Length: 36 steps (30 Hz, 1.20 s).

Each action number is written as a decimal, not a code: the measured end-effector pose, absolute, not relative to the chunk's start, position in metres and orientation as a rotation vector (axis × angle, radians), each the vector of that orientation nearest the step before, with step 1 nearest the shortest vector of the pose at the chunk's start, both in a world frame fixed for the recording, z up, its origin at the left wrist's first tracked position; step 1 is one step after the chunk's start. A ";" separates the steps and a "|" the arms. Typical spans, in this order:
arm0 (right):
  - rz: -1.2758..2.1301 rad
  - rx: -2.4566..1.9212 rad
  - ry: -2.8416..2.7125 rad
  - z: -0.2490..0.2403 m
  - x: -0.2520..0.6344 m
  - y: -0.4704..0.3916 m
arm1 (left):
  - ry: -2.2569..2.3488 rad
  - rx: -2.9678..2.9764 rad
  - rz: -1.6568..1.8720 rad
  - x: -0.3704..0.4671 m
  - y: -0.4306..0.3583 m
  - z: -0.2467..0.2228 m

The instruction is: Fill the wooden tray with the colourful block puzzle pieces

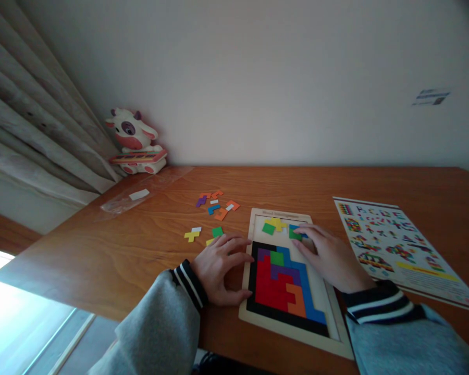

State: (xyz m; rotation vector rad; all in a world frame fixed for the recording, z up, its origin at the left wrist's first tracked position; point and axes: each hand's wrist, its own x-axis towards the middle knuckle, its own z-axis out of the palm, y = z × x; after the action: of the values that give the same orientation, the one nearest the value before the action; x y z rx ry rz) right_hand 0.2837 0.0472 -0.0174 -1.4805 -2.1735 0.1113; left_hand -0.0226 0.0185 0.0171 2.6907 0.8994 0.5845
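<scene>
A wooden puzzle board (293, 336) lies in front of me. Inside its black border, red pieces (266, 289), blue, purple and orange ones and a green square (276, 259) fit together. My left hand (222, 268) is spread along the board's left edge, fingertips touching it, holding nothing. At the upper right of the board, my right hand (332, 256) has thumb and fingers closed about a green puzzle piece (294, 234); a blue piece beside it is partly covered by the fingers. A yellow piece (277, 224) and a green square lie on the board's pale upper strip.
Loose orange, purple, blue and yellow pieces (192, 236) lie left of the board, some near my left hand. A printed pattern sheet (404, 245) lies to the right. Further back left are a clear plastic bag (121, 202) and a cow toy (135, 140) by the curtain.
</scene>
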 end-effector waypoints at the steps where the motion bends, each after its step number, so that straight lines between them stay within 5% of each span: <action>1: 0.105 -1.476 -2.173 -0.018 0.284 0.047 | 0.922 2.686 0.580 -0.021 0.019 0.018; 36: 0.130 -1.472 -2.173 -0.018 0.284 0.049 | 0.921 2.632 0.623 0.037 -0.001 0.015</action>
State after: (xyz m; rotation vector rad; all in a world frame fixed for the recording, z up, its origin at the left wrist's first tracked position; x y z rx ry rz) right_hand 0.2844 0.0486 -0.0179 -1.4724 -2.1728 0.1303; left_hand 0.0374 -0.0014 0.0151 2.6320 0.9205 0.6228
